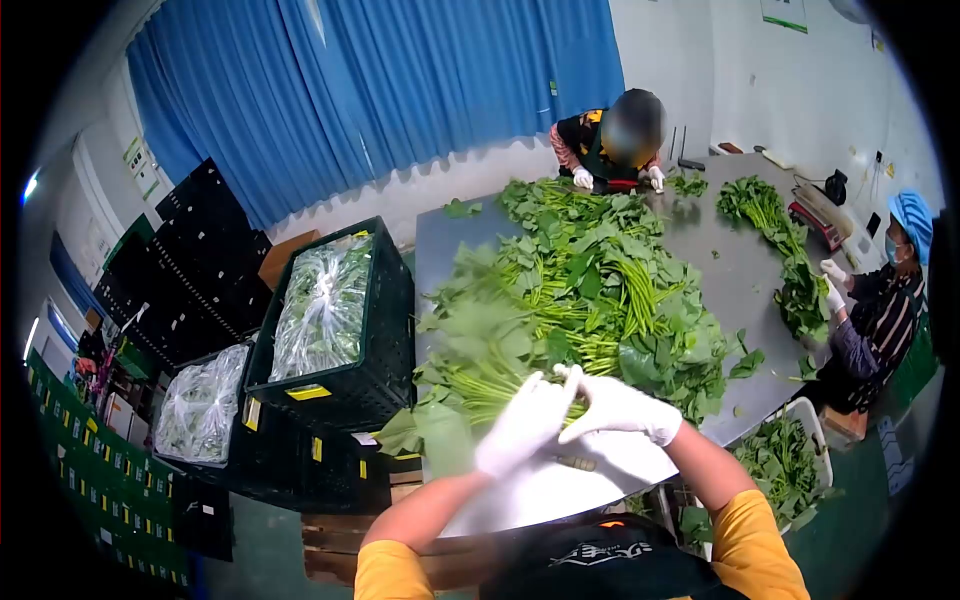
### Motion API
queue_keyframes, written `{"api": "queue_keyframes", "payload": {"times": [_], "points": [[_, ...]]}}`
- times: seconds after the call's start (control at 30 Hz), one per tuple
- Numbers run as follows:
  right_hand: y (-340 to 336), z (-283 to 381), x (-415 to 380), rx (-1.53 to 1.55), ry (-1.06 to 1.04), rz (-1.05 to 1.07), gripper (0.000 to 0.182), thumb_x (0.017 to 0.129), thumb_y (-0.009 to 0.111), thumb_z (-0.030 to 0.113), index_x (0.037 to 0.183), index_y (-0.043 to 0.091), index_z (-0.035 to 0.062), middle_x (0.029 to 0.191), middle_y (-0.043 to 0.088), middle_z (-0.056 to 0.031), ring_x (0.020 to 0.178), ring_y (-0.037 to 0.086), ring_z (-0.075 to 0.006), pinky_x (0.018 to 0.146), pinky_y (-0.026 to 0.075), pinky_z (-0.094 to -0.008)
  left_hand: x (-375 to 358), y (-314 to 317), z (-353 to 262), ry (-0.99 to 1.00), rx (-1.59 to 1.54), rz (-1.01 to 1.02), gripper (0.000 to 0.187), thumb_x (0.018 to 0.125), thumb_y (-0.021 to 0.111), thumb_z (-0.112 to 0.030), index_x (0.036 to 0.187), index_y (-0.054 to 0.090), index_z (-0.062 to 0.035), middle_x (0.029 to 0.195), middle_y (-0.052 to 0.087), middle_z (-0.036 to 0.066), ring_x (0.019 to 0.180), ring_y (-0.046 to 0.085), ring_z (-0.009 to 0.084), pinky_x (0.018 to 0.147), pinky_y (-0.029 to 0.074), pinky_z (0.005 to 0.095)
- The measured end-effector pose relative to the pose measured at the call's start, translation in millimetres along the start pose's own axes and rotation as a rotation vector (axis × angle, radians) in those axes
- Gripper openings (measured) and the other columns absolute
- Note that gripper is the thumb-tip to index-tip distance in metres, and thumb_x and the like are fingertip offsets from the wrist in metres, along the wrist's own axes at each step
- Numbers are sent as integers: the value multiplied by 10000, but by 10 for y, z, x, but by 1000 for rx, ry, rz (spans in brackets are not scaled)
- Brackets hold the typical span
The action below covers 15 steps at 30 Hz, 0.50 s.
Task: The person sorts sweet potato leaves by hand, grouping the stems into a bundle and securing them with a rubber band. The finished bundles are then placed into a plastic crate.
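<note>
My left hand [525, 425], in a white glove, is closed around the stems of a bunch of leafy greens [470, 370]. The bunch's leaves are blurred and point away to the upper left. My right hand [620, 410], also gloved, is cupped at the stem ends, thumb and fingers apart, close against the left hand. Just below it, a short wooden handle [576, 463] lies on the metal table [540, 495]; what it belongs to cannot be made out. Beyond both hands spreads a large heap of leafy greens [600, 270].
Left of the table, a dark crate [395, 330] holds plastic-wrapped greens; a second wrapped bag [203, 405] sits lower. One co-worker [610, 140] stands at the far edge, another [880, 300] at the right beside more greens [765, 220]. A white basket [822, 440] of greens stands lower right.
</note>
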State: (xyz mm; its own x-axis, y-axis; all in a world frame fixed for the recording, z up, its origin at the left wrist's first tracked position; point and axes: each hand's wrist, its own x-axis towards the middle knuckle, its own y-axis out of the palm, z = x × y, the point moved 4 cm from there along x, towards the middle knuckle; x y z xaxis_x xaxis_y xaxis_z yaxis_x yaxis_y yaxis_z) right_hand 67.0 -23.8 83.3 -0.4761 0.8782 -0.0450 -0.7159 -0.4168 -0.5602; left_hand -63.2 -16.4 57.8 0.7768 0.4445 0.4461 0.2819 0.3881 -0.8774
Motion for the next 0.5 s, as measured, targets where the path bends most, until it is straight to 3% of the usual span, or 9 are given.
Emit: {"api": "queue_keyframes", "payload": {"times": [0.03,0.07,0.13,0.23,0.3,0.37,0.43,0.47,0.5], "points": [[19,44,44,9,-99,75,832,641,788,381,1311,429,42,1223,551,-174,1072,556,-266,935,418,-346,121,-121,-70,47,40,-116,613,791,489,-106,1344,327,102,882,549,104,849,552,210,952,412,357],[1,34,43,128,-90,92,781,644,795,327,1285,451,43,1184,571,-153,1040,558,-239,923,423,-334,195,-178,-101,21,4,47,613,799,480,-119,1346,318,105,895,556,111,879,548,216,972,397,373],[-6,-106,55,302,-159,10,664,649,802,191,1222,502,39,1101,609,-98,974,554,-180,897,433,-301,341,-151,-111,47,19,101,617,802,475,-120,1354,309,100,893,555,111,888,546,214,984,386,378],[-67,-340,91,286,-121,-52,564,623,831,216,1051,547,-17,1037,586,-87,945,551,-188,839,458,-312,526,40,-140,110,75,150,625,807,470,-124,1368,294,88,891,553,111,905,546,219,1017,360,382],[-208,-388,28,273,-71,-58,563,663,787,219,1112,540,-13,1081,585,-97,973,551,-185,839,462,-306,687,124,-183,152,171,98,617,811,464,-119,1367,296,89,872,548,104,898,544,223,1037,342,378],[-397,-432,-13,355,-122,-174,545,695,723,190,1171,535,0,1075,601,-114,954,561,-174,825,469,-307,900,224,-246,122,136,240,605,816,462,-112,1384,312,31,964,571,133,1002,547,266,1057,318,408],[-596,-612,-28,349,-19,-211,601,689,662,136,1239,479,-22,998,632,-129,897,581,-165,819,473,-303,1144,152,-254,-26,208,-13,593,825,457,-112,1402,329,-49,1171,532,190,1166,480,330,1066,294,455],[-752,-641,-59,342,-15,-229,619,690,665,139,1252,464,-26,1019,628,-134,916,581,-168,826,470,-298,1243,101,-274,-31,151,-6,587,826,469,-121,1401,349,-106,1341,419,212,1279,372,367,1062,283,481],[-911,-683,-97,338,-15,-243,638,692,669,143,1265,449,-30,1040,623,-140,934,582,-171,834,466,-293,1356,6,-330,-59,193,3,583,821,483,-132,1389,357,-95,1370,384,209,1287,351,375,1056,288,472]]}}
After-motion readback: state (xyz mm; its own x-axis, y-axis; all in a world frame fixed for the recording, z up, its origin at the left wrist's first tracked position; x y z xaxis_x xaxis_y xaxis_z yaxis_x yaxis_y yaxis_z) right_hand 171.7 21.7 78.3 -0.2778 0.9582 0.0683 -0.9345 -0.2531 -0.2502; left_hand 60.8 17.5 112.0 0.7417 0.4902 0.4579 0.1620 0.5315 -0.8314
